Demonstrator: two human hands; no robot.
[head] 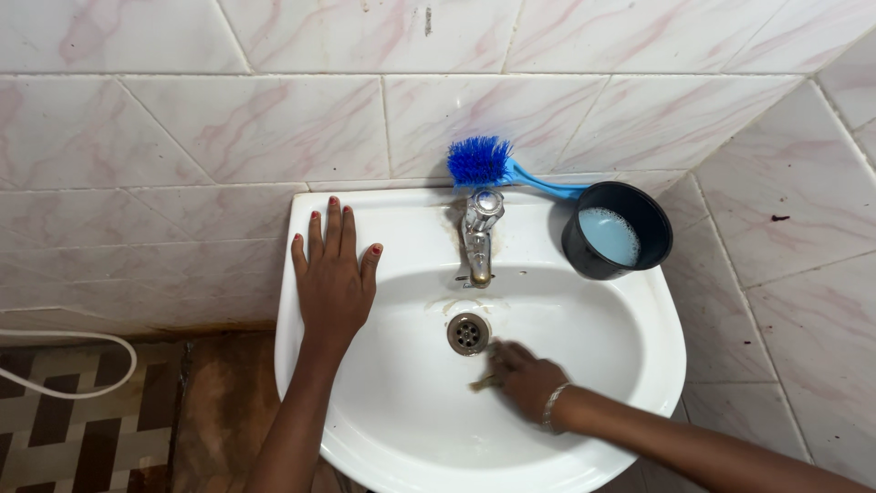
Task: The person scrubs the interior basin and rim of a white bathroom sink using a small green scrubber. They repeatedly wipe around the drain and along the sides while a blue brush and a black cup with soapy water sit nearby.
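Observation:
My left hand (pixel 334 269) lies flat, fingers spread, on the left rim of a white wash basin (pixel 657 356). My right hand (pixel 525 376) is down inside the bowl, just right of the metal drain (pixel 468 333), with its fingers closed around a small brownish scrubbing piece (pixel 482 384) pressed to the basin surface. A bracelet circles my right wrist. The chrome tap (pixel 480 233) stands at the back of the basin, shut off.
A black cup (pixel 617 230) holding pale bluish liquid sits on the basin's back right corner. A blue brush (pixel 493 165) lies behind the tap against the tiled wall. A white hose (pixel 64 365) curves over the patterned floor at the left.

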